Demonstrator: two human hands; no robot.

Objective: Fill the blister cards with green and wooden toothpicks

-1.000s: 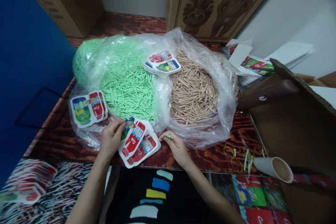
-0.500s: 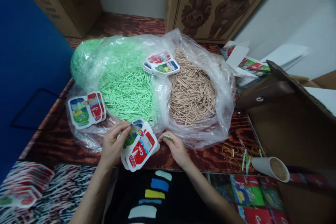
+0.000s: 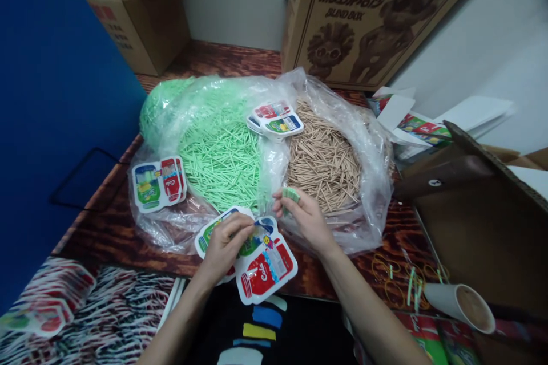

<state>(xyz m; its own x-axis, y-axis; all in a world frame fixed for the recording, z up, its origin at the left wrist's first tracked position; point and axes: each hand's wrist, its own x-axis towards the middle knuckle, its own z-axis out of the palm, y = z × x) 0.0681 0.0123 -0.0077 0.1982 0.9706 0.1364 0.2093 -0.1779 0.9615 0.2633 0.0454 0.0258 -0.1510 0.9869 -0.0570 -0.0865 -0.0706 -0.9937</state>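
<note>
My left hand [image 3: 226,248] pinches the top edge of a bottle-shaped Cola and green-label packet [image 3: 269,274], tilted over the table's front edge. Another such packet [image 3: 209,234] lies partly under that hand. To its right, my right hand [image 3: 310,219] is closed on a small bundle of short green sticks [image 3: 291,194]. Just beyond the hands, a clear plastic bag [image 3: 274,168] holds a heap of green sticks [image 3: 222,162] on the left, and brown sticks [image 3: 323,162] fill the bag on the right. Stacked packets rest on the bags, one pile [image 3: 158,185] at left and another [image 3: 276,118] between the heaps.
Many packets [image 3: 115,313] stand in rows at lower left. At right are rubber bands [image 3: 394,291] with loose sticks, a tipped paper cup [image 3: 458,305] and an open carton [image 3: 471,228]. A large cardboard box [image 3: 363,28] stands behind; a blue panel [image 3: 64,97] borders the left.
My right hand has moved up and away from the packet with the green sticks. The left hand's packet has shifted right, showing another one beneath. The view has shifted too.
</note>
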